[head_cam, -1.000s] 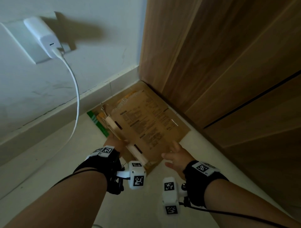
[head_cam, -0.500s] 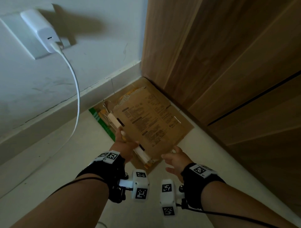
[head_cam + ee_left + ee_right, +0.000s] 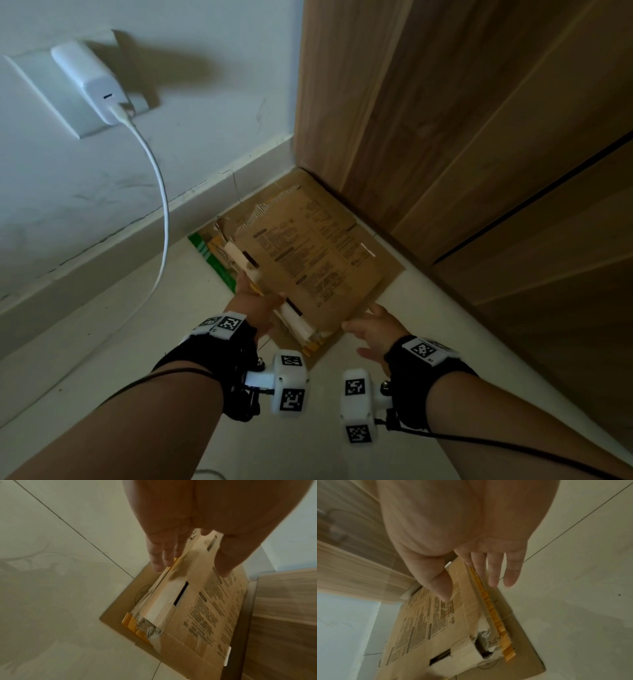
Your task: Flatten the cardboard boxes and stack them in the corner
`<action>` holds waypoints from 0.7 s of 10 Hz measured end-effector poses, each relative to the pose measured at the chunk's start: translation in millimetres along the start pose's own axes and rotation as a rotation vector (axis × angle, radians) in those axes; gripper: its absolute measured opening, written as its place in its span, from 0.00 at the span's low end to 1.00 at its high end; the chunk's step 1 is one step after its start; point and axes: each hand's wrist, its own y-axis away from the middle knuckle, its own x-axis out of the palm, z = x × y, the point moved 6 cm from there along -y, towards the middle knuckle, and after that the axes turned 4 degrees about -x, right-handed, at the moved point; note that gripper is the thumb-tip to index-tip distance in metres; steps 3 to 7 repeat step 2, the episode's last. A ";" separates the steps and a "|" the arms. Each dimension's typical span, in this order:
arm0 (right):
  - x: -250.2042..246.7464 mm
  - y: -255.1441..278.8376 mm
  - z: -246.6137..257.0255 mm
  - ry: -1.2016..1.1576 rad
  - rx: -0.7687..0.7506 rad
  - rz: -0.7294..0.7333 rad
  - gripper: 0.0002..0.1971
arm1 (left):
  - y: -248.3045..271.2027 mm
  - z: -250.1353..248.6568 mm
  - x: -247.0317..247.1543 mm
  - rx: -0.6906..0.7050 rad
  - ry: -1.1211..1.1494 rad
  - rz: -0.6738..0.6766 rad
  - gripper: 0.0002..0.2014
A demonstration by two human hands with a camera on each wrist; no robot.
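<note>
The floor (image 3: 102,342) is pale tile with thin dark grout lines. In the corner where the skirting (image 3: 137,236) meets the wooden cabinet (image 3: 479,171), 1 flat brown sheet (image 3: 392,270) lies directly on the tile. A green-edged piece (image 3: 205,253) shows at its wall-side edge; whether it runs under the sheet cannot be told. The printed box (image 3: 308,260) rests on the sheet, not on the floor. A white cable (image 3: 161,260) trails down onto the tile.

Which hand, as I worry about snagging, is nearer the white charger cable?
Left. The left hand holds the cardboard box at its left edge, toward the charger cable; the right hand is at the box's right corner, farther off.
</note>
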 end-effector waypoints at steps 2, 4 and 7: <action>-8.5 7.4 15.6 -0.010 -0.086 -0.005 0.44 | 9.0 -12.9 -7.4 0.033 -0.055 -0.052 0.50; -8.5 7.4 15.6 -0.010 -0.086 -0.005 0.44 | 9.0 -12.9 -7.4 0.033 -0.055 -0.052 0.50; -8.5 7.4 15.6 -0.010 -0.086 -0.005 0.44 | 9.0 -12.9 -7.4 0.033 -0.055 -0.052 0.50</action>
